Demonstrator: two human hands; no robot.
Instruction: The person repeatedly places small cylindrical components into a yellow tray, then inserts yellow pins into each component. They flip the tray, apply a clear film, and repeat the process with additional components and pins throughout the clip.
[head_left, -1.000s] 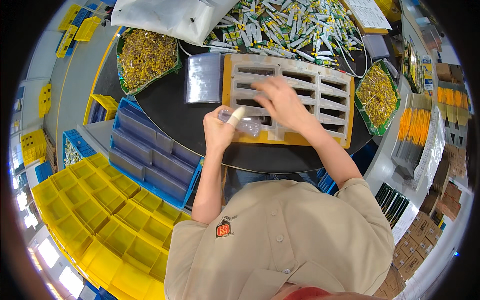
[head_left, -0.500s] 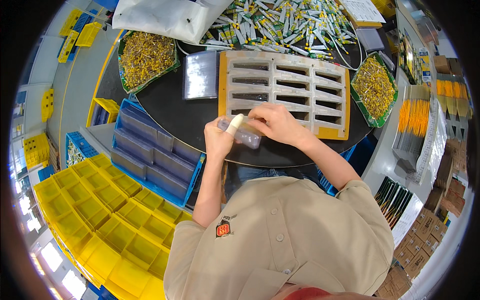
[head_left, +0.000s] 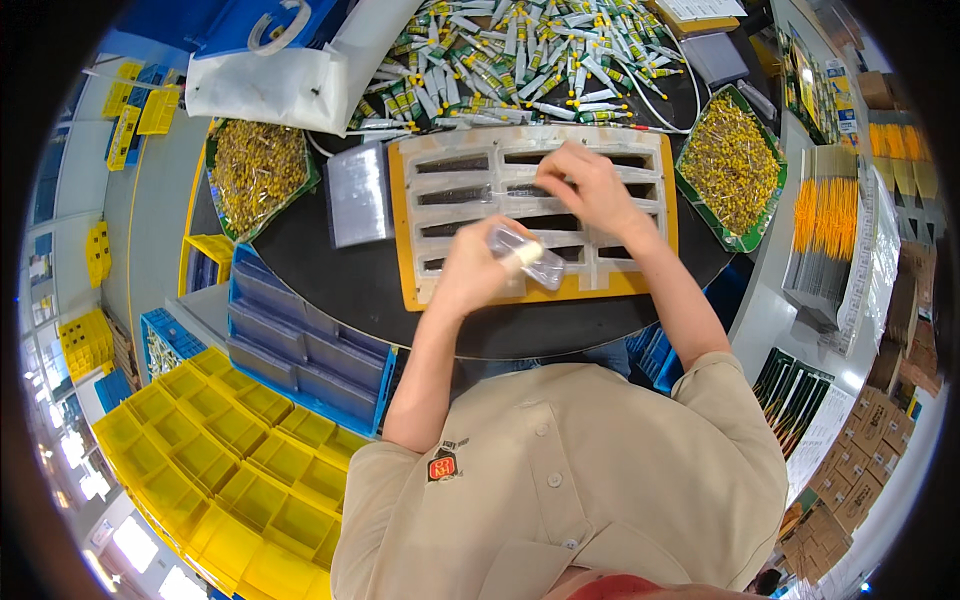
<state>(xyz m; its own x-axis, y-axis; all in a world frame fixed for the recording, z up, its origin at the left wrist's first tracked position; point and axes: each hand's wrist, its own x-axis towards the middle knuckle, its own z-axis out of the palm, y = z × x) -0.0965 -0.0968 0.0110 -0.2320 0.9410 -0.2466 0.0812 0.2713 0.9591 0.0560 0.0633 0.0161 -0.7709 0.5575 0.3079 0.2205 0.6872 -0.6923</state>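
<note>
Left hand: the left hand (head_left: 478,268) is closed around a clear plastic sleeve (head_left: 528,255), gripped between thumb and fingers and held just above the near edge of the slotted tray.
Right hand: the right hand (head_left: 590,188) is laid over the middle rows of the tray, fingers curled down toward a slot; whether anything is pinched in them cannot be told.
Clear plastic sleeve: held tilted in the left hand, its free end pointed to the right, over the tray's lower right part.
Slotted tray: a pale tray with long slots (head_left: 470,190) is set on a yellow base on the round dark table (head_left: 340,290), directly in front of the person.
Stack of clear sleeves: a flat shiny stack (head_left: 356,195) is placed just beside the tray's left edge.
Left green bin: a green bin of small yellow parts (head_left: 258,172) is seen to the left of that stack.
Right green bin: a second green bin of yellow parts (head_left: 732,165) is seen just right of the tray.
Tube heap: a heap of small green-and-white tubes (head_left: 520,55) is spread on the table beyond the tray.
White bag: a white bag (head_left: 290,85) is lying at the far left of the table.
Yellow divided bins: yellow divided bins (head_left: 235,450) are stacked low on the person's left, next to blue trays (head_left: 300,345).
</note>
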